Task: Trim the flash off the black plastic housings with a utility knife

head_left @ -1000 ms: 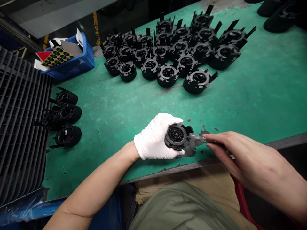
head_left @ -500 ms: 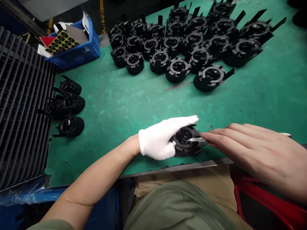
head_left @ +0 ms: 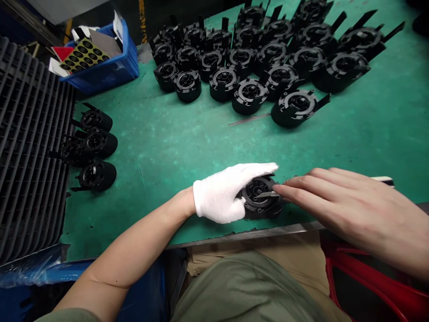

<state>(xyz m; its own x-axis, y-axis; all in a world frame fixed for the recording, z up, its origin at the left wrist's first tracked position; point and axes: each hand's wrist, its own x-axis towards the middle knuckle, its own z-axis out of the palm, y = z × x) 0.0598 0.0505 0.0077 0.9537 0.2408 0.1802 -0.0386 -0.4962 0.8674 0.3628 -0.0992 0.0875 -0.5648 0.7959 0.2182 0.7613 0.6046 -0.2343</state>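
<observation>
My left hand (head_left: 221, 194), in a white glove, is wrapped round a round black plastic housing (head_left: 257, 193) at the table's near edge. Its thumb presses the near side and its fingers lie along the far side. Bare, my right hand (head_left: 338, 203) closes on a slim pointed metal tool (head_left: 266, 194). The tip rests at or just over the housing's ribbed inner face; contact is hard to make out. Most of the tool is hidden by my fingers. A white, dark-ended piece (head_left: 384, 180) shows behind the hand, perhaps the tool's other end.
Several similar black housings (head_left: 250, 96) with upright prongs stand across the back of the green table (head_left: 187, 134). Several more (head_left: 97, 175) lie at the left beside a grey ribbed rack (head_left: 30, 152). A blue bin (head_left: 103, 76) holds sticker sheets. A red chair (head_left: 335, 273) is at lower right.
My right hand has shifted slightly left, and the tool's tip has moved left and inward over the housing's face. The left hand keeps its hold on the housing.
</observation>
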